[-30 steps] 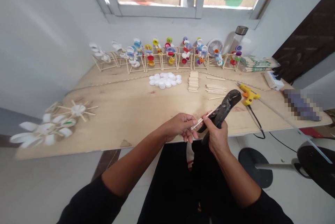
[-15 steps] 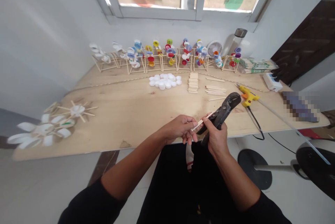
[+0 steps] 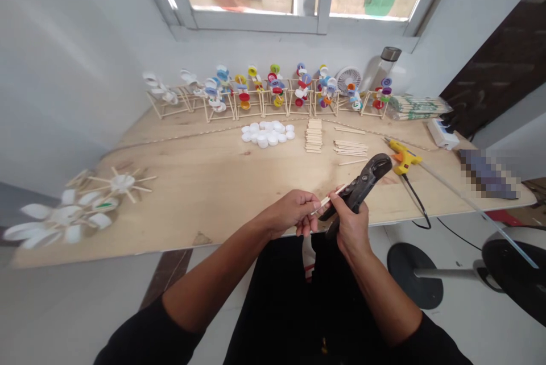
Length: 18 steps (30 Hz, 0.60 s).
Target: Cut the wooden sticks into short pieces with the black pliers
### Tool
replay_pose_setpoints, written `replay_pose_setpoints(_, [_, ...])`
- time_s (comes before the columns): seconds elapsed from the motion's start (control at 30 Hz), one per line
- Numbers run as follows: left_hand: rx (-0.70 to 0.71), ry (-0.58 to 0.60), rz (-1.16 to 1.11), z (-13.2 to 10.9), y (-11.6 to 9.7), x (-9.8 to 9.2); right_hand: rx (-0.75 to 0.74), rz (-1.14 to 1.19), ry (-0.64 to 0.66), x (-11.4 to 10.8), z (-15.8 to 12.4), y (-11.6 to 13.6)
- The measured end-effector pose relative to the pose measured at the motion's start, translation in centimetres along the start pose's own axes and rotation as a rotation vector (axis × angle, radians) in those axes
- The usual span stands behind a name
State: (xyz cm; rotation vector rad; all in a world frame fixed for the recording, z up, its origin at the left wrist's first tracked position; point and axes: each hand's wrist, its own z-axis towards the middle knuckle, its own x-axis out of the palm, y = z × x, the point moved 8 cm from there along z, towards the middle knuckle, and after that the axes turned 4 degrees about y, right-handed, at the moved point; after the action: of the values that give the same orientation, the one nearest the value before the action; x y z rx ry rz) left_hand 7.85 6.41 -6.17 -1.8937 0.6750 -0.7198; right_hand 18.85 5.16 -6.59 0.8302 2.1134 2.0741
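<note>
Near the table's front edge, my left hand (image 3: 295,212) pinches thin wooden sticks (image 3: 326,200) between thumb and fingers. They slant up to the right, and their far ends lie by my right thumb. My right hand (image 3: 355,223) is closed around a black pipe cutter (image 3: 362,183), its curved head pointing up and right and its handles down toward my lap. Whether the right thumb also presses on the sticks is hard to tell. Beyond the hands lie a stack of short sticks (image 3: 314,136), longer sticks (image 3: 350,148) and a cluster of white bottle caps (image 3: 268,133).
A yellow glue gun (image 3: 404,157) with its cord lies right. Stick frames with coloured caps (image 3: 278,94) line the wall beside a small fan (image 3: 348,81) and a bottle (image 3: 387,66). White cap wheels (image 3: 66,216) and a stick wheel (image 3: 123,183) lie left.
The view has shifted slightly, so the table's things sit a little differently in the picture. Both hands keep their hold on the sticks and the pipe cutter, almost still.
</note>
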Motion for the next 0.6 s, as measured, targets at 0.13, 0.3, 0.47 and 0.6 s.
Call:
replay_pose_setpoints(0.13, [0.041,-0.048,0.013,-0.3,-0.6,-0.4,-0.002,-0.017,0.024,0.3,-0.1,0.4])
replay_pose_setpoints(0.3, [0.114,-0.152,0.115,-1.9,-3.4,-2.1,0.057,-0.086,0.145,0.3,-1.4,1.8])
replay_pose_setpoints(0.47, [0.188,-0.196,0.251,-3.6,-6.4,-3.0,0.163,-0.384,0.442,0.3,-3.9,1.8])
replay_pose_setpoints(0.6, [0.185,-0.196,0.355,-4.4,-7.6,-2.8,0.141,-0.565,0.546,0.1,-5.0,1.2])
